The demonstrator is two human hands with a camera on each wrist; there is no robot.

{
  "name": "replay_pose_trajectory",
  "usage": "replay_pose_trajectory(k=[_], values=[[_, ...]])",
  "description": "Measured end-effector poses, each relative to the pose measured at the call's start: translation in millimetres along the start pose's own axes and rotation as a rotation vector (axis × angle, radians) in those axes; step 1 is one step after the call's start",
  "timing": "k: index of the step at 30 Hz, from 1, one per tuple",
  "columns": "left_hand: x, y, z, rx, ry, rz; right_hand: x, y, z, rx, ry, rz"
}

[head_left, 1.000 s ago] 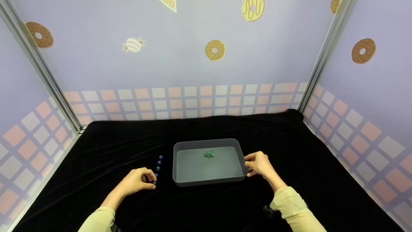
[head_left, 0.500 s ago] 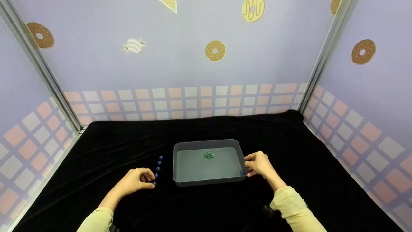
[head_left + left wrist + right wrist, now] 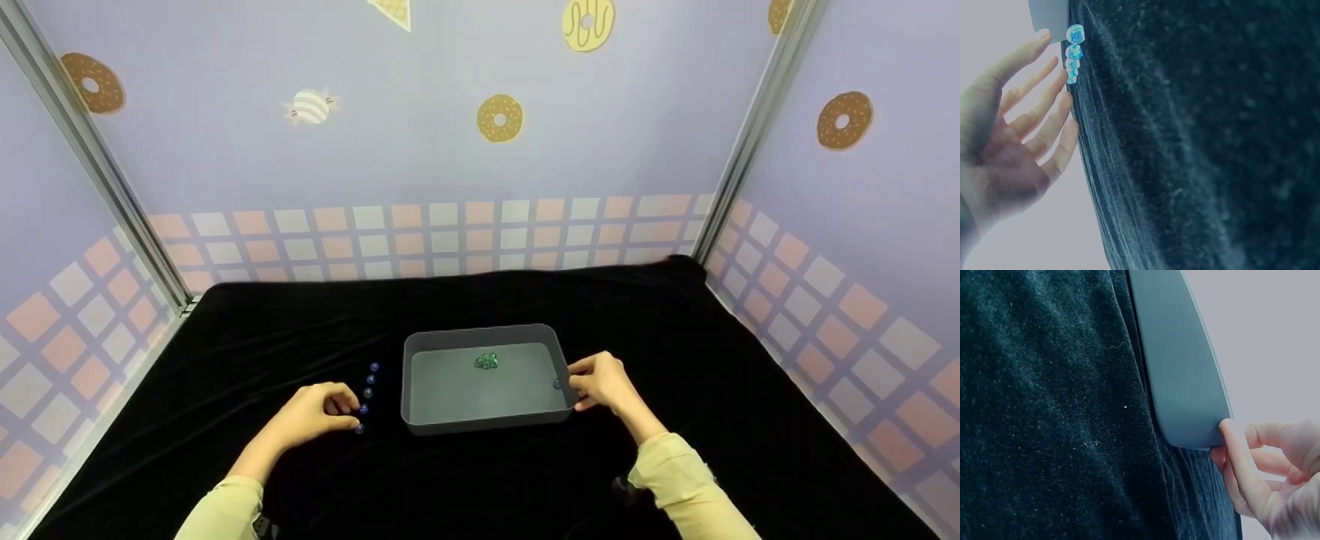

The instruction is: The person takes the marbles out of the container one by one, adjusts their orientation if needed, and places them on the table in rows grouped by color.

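A grey rectangular tray [image 3: 480, 427] lies on the black cloth in the head view. My right hand [image 3: 600, 381] holds its right end; in the right wrist view the thumb [image 3: 1235, 444] lies along the tray's corner [image 3: 1190, 422]. Inside the tray are a cluster of green marbles [image 3: 487, 361] and one blue marble [image 3: 557, 383] by the right wall. Left of the tray, several blue marbles stand in a row, the rear one [image 3: 374, 367] farthest off. My left hand [image 3: 319, 412] is beside the row's near end, its thumb right at the nearest blue marble [image 3: 360, 428], fingers loosely spread.
Black velvety cloth [image 3: 712, 360] covers the table, with slight folds. Lilac walls [image 3: 420, 150] with printed sweets and checks enclose the back and both sides. Metal posts [image 3: 757, 135] stand at the two rear corners.
A blue marble appears in the tray's near right corner, then moves back along the right wall. My left hand's fingers spread wider beside the marble row. My right hand stays at the tray.
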State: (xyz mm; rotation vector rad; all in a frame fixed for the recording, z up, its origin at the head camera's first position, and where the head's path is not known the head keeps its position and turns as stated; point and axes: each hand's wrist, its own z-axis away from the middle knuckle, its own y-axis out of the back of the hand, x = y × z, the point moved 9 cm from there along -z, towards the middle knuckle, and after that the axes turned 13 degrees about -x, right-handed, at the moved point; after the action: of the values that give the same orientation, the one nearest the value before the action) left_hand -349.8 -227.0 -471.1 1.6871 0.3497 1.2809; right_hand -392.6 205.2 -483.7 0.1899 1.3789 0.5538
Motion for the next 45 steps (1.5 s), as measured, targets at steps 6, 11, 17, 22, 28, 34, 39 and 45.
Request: replay_pose_trajectory(k=[6,11,17,22,28,34,39,45], values=[[-0.5,2.4,-2.7,0.011,0.013,-0.003,0.7,0.1,-0.5,0.002,-0.005,-0.004],[-0.2,7.2,-4.9,0.019,0.028,-0.001,-1.2,-0.4,0.7,0.002,0.002,0.011],[-1.7,7.8,-8.7,0.01,0.038,0.004,-1.8,-0.7,1.8,0.001,0.006,0.02],[-0.2,10.2,-10.5,0.008,0.042,0.015,-1.9,-1.4,1.9,0.002,0.003,0.014],[3.2,16.0,-14.0,0.011,0.036,0.009,-1.2,-2.2,0.9,0.0,0.001,0.015],[5.8,27.0,-24.0,0.007,0.044,-0.006,-1.4,-1.0,1.8,-0.004,0.006,0.01],[11.2,38.9,-37.2,0.01,0.044,-0.01,-1.3,0.7,2.1,-0.006,0.005,0.009],[24.1,49.4,-54.3,-0.017,0.032,-0.031,-0.9,-0.3,1.6,-0.006,0.002,0.002]])
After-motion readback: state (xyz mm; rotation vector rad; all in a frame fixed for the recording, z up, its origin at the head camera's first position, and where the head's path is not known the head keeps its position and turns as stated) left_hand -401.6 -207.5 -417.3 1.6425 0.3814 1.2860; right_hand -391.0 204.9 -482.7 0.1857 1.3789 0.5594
